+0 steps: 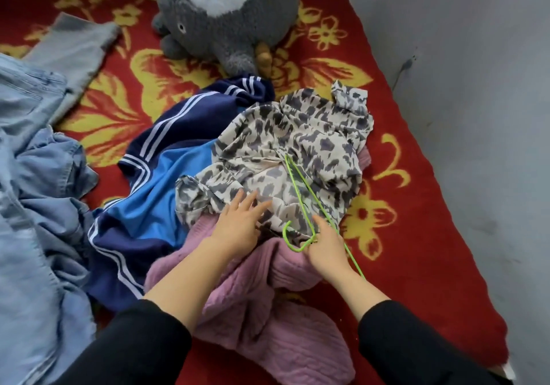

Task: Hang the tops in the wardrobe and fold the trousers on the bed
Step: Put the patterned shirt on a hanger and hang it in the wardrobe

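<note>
My left hand (238, 224), fingers straight, is pressing the limp, light patterned top (297, 134) (best taken at the collar); my right hand (326, 246) is pinching the wire hanger (297, 189).

No words, brand marks, numbers or signs can be read. The navy and blue striped sports jacket (154, 206) at nine o'clock shows only plain white stripes. The grey plush toy (226, 27) at twelve o'clock bears only stitched blue marks.
</note>
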A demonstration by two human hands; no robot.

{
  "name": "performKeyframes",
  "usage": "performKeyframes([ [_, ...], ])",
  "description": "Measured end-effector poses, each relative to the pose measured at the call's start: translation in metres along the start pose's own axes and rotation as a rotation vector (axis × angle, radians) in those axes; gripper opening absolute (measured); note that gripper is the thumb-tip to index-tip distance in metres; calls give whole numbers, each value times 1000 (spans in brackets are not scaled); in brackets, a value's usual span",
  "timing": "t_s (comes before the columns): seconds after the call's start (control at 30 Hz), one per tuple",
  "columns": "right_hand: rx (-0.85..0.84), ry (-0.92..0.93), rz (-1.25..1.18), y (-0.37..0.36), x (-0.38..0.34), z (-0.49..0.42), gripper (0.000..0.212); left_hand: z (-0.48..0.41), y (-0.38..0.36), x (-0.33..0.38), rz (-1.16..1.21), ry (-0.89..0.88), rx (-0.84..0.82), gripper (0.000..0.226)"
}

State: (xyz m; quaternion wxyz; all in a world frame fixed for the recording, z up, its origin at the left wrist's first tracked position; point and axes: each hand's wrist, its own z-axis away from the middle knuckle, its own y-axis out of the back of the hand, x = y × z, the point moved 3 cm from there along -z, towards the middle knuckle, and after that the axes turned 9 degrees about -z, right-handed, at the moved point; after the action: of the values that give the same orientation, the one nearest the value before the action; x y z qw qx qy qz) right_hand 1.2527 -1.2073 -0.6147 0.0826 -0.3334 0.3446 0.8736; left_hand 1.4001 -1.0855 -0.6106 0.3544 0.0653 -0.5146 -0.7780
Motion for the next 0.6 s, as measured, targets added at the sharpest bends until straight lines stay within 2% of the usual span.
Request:
performKeyframes([
  [0.03, -13, -19, 24, -6, 5, -6, 56, 1, -2, 1, -50, -6, -12, 52],
  [0.13, 1, -27, 98, -9, 16, -10, 7, 6, -9, 3, -123, -65, 59, 19],
  [0.2, 17, 19, 79, 0, 14, -6, 16, 21, -5, 2, -78, -106, 152, 6],
  [0.27, 2, 78, -10, 13, 5, 2, 16, 43, 4, -1, 22, -130, 207, 19],
  [0.33, -98, 95, -140, 25, -10, 17, 24, 69, 13, -9, 119, -84, 275, 17],
  [0.37, -157, 88, -188, 30, -17, 28, 28, 82, 18, -14, 161, -15, 339, 15],
  [0.47, -350, 58, -276, 35, -37, 67, 25, 122, 33, -28, 311, 336, 500, 12],
  [0.5, -398, 47, -293, 34, -45, 82, 26, 133, 39, -27, 412, 423, 480, 11],
  [0.53, -432, 49, -299, 32, -51, 96, 31, 144, 46, -23, 617, 472, 433, 12],
  [0.6, -485, 56, -335, 27, -62, 118, 35, 162, 61, -10, 1193, 537, 323, 18],
])
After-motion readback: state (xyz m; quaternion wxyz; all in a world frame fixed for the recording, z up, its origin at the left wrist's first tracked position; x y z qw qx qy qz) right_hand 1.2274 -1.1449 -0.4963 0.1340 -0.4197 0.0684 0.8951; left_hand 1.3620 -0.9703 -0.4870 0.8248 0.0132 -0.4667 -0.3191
